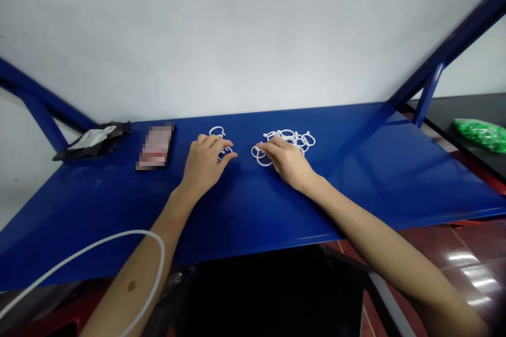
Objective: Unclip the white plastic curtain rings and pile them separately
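Is pinching white rings (264,165) with the right hand (288,162) at the pile's left end on the blue desk (245,210), is pointing round loops, long axis unclear, nearward; is holding the left hand (202,162) open near other rings (216,127).

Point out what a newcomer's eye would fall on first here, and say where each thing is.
Probably the cluster of white rings first, stark against the blue tabletop, by the right hand, with a few more by the left hand. Next might come the bright green bundle on the dark surface at far right, and the white cable looping over the left forearm at lower left.
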A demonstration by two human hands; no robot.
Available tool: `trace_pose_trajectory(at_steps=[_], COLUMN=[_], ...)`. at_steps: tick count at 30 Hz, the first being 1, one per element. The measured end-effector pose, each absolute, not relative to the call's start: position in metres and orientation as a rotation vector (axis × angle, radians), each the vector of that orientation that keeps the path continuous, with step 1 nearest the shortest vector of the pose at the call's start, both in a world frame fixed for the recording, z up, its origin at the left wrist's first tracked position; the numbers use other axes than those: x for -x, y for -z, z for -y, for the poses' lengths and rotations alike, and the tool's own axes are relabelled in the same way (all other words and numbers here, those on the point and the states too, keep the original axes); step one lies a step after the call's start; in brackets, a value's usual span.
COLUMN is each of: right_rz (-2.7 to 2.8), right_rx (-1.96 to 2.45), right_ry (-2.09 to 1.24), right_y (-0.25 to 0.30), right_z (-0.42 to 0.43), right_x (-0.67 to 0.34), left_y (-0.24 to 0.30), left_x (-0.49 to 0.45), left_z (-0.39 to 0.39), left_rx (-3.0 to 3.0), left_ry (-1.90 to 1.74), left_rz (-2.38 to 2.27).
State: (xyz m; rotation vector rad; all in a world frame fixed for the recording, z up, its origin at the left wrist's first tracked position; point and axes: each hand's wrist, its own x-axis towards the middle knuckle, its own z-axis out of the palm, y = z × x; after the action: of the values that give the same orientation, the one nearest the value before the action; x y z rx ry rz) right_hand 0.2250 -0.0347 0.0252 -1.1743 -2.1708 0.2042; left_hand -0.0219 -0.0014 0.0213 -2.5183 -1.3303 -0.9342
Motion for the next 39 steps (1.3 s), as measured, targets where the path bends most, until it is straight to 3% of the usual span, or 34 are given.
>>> trace_pose_trajectory(at_steps=[6, 11, 15, 21, 25, 35, 39], right_rz=[2.051, 1.973, 1.994, 2.051, 1.887, 1.644, 1.742], right_rx=[1.473, 1.468, 1.314, 1.000, 0.980, 0.983, 1.027], right_ry=[0.178, 0.262, 0.110, -0.526, -0.743, -0.952, -0.730], right_y=[-0.020, -0.022, -0.032, -0.033, -0.030, -0.032, -0.034], right_z=[0.014, 0.015, 0.029, 0.051, 0.055, 0.050, 0.052], right_x=[-0.254, -0.253, -0.237, -0.208, -0.201, -0.207, -0.208], left_y=[-0.006, -0.006, -0.019, -0.029, -0.028, -0.035, -0.039], left_x=[0.046, 0.041, 0.027, -0.001, -0.009, -0.006, -0.008], left_z=[-0.012, -0.010, 0.000, 0.023, 0.031, 0.035, 0.033], left_rx=[2.371, 2.326, 2.339, 2.623, 2.701, 2.912, 2.845], left_ry=[0.741, 0.808, 0.946, 1.101, 1.265, 1.536, 1.536], left_rz=[1.471, 1.500, 1.466, 0.998, 1.008, 1.340, 1.391])
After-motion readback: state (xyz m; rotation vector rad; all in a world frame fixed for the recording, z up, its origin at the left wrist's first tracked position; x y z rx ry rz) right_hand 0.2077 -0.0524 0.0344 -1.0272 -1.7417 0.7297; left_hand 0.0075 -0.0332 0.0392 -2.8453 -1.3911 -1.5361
